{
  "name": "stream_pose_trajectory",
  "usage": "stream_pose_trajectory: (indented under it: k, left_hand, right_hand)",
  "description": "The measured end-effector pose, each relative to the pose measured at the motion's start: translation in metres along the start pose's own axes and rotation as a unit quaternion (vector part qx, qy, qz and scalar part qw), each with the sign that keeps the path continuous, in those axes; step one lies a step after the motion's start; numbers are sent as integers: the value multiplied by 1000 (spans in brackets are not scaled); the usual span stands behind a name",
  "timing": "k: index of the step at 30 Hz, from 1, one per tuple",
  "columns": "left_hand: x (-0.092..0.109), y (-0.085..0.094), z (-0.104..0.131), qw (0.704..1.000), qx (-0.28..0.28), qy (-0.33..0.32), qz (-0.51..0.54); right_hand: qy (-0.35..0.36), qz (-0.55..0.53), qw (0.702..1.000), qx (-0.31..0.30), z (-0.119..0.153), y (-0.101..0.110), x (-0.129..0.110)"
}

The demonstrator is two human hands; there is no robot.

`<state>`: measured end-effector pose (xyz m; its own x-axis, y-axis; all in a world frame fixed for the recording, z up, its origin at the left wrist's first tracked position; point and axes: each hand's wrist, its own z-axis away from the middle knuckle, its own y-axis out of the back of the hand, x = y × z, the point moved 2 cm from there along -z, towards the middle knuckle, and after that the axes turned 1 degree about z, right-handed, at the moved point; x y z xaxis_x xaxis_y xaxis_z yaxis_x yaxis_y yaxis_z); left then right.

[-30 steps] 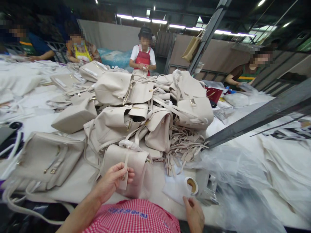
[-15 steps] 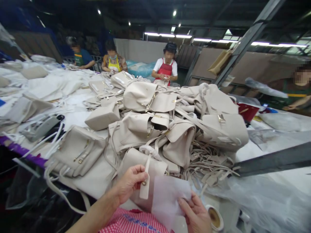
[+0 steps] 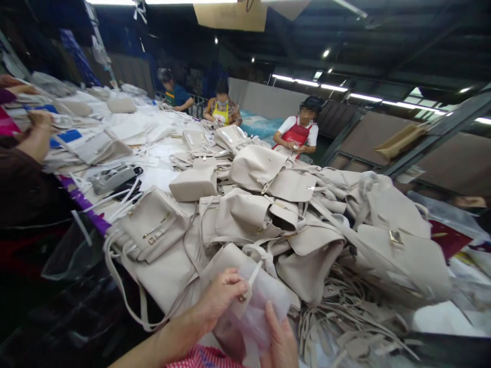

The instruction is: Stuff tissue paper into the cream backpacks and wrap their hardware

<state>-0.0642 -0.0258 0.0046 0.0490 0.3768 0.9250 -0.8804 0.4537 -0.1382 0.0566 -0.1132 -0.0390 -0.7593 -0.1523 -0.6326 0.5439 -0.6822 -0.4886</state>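
My left hand (image 3: 224, 294) pinches a small beige strap tag (image 3: 244, 302) with a metal eyelet, between thumb and fingers. A narrow strap joins this tag to a beige bag (image 3: 225, 257) standing upright in front of me. In my right hand (image 3: 282, 337) is a thin translucent sheet (image 3: 274, 295). The sheet lies against the bag's front, behind the tag, and covers part of the bag. A white-wrapped loop handle (image 3: 264, 254) rests at the bag's top.
More beige bags (image 3: 253, 217) are heaped beyond my hands, and a backpack (image 3: 155, 225) lies to the left. Loose straps (image 3: 356, 317) are piled at right. A co-worker in a red apron (image 3: 299, 134) stands across the table; another person's arm (image 3: 36, 135) reaches in at far left.
My right hand has brought the translucent sheet leftward, behind the tag and against the bag. My left hand still pinches the tag. The view has turned left and tilted.
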Motion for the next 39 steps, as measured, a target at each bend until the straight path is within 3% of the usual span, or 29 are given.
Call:
stream_pose_trajectory:
  k: [8,15,21,28,35,39]
  left_hand:
    - [-19,2,-10,998,26,51,32]
    - [0,13,-10,998,15,-6,-54]
    - [-1,21,-12,993,13,-41,-113]
    - [-8,23,-14,998,21,23,-56]
    - [-15,27,-13,996,56,35,64]
    - [-23,29,-12,983,-21,109,144]
  right_hand:
    - [-5,12,1000,-26,-7,-1,15]
    - [-26,110,991,-70,-10,-28,-19]
    - [40,156,987,7,-21,-34,-31]
    - [24,204,979,-9,-20,-41,-30]
    - [84,186,978,48,-26,-52,-32]
    - [91,177,980,32,-24,-50,-31]
